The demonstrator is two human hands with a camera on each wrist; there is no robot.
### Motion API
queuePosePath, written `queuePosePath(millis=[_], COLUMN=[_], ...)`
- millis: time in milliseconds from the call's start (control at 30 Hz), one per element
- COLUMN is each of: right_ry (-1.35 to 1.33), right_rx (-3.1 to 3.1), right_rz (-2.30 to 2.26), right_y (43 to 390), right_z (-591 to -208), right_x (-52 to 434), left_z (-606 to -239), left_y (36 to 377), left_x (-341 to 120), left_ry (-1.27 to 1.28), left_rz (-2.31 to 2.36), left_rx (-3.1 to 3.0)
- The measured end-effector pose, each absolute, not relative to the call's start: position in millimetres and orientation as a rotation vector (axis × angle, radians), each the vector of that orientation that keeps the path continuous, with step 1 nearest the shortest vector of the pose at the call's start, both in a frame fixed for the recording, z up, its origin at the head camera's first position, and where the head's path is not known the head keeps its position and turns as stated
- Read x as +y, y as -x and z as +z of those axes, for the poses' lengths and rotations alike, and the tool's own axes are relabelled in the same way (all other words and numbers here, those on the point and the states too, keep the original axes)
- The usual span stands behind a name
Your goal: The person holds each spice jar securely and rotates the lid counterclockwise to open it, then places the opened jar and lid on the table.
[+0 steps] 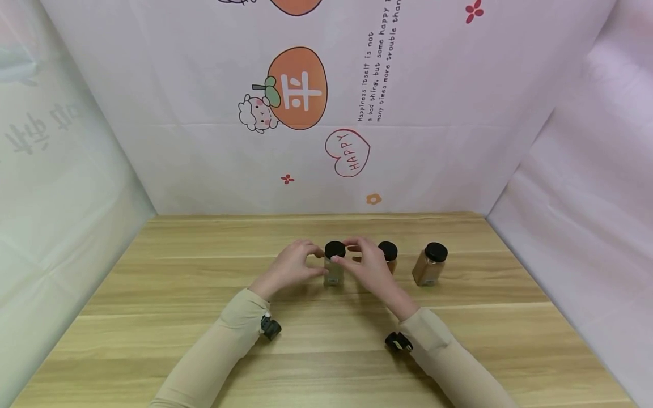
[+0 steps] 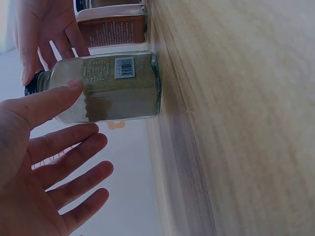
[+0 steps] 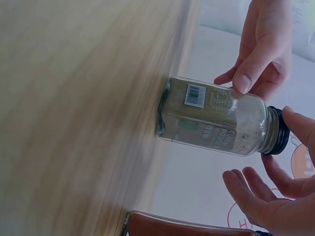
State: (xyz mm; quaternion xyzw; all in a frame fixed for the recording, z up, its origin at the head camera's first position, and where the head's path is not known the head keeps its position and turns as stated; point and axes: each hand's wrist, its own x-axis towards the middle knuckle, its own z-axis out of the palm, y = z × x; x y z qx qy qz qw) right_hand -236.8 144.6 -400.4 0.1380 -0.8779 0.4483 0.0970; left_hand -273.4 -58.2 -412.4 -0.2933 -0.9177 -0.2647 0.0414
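Upright black-lidded jar [image 1: 334, 273] on a wooden table [image 1: 321, 362].
Left hand [image 1: 288, 268], at the jar's nine o'clock: fingers spread, gripping nothing, thumb at the glass. Right hand [image 1: 371, 271], three o'clock: thumb and forefinger pinch the lid [image 3: 280, 132]. Beyond, same bearing: two brown jars [image 1: 427, 270].

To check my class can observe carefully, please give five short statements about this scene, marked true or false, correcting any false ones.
1. The left jar, middle jar and right jar all have black lids. True.
2. The left jar lies on its side. False: it stands upright on the table.
3. The right grip touches the left jar's lid. True.
4. The left grip is at the right jar. False: the left grip is at the left jar.
5. In the head view, the right grip partly hides the middle jar. True.
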Motion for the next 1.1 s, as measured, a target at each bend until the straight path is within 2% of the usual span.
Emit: queuePosePath(millis=[333, 1100], right_ry=[-0.431, -0.747], right_rx=[-2.551, -2.681], right_rz=[1.31, 1.283], right_y=[238.0, 246.2], right_z=[-404.2, -403.7], right_x=[142.8, 160.8], left_z=[-412.9, -412.3], left_y=[273.8, 273.9], left_x=[-57.4, -57.8], left_ry=[0.897, 0.901], left_rz=[-0.809, -0.839], left_rx=[-2.796, -2.811])
